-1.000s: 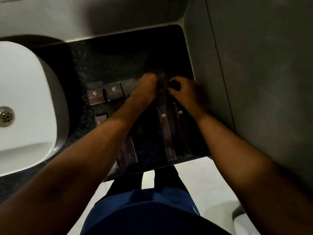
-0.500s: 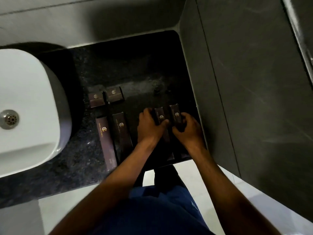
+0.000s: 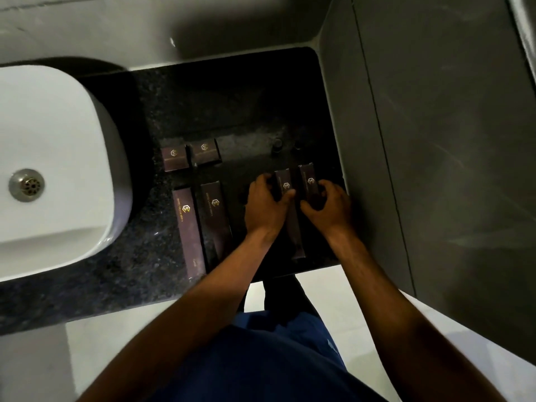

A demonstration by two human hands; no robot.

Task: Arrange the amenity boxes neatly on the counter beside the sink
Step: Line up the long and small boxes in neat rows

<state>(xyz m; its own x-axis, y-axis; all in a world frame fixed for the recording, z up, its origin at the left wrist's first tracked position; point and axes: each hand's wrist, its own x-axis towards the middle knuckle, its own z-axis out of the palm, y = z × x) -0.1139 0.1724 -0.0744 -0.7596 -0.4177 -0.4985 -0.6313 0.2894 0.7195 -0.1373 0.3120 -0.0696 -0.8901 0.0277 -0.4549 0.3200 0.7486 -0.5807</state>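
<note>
Dark brown amenity boxes with gold logos lie on the black granite counter [image 3: 232, 105] to the right of the sink. Two small square boxes [image 3: 174, 158] [image 3: 205, 151] sit side by side at the back. In front of them lie two long boxes [image 3: 189, 230] [image 3: 216, 219], parallel. At the right, two more long boxes [image 3: 284, 184] [image 3: 309, 179] lie side by side. My left hand [image 3: 265, 207] grips the left one of this pair, thumb across its top. My right hand [image 3: 327, 204] grips the right one. Both hands hide the boxes' middles.
The white basin [image 3: 52, 158] with its metal drain [image 3: 26, 185] fills the left. A grey wall [image 3: 420, 140] bounds the counter on the right and another runs behind it. Two small dark round spots [image 3: 277, 146] lie behind the right pair. White floor shows below the counter's front edge.
My hands came back from the far ends of the right pair of long boxes to their middles. The view shifted, so the two long boxes on the left now show fully.
</note>
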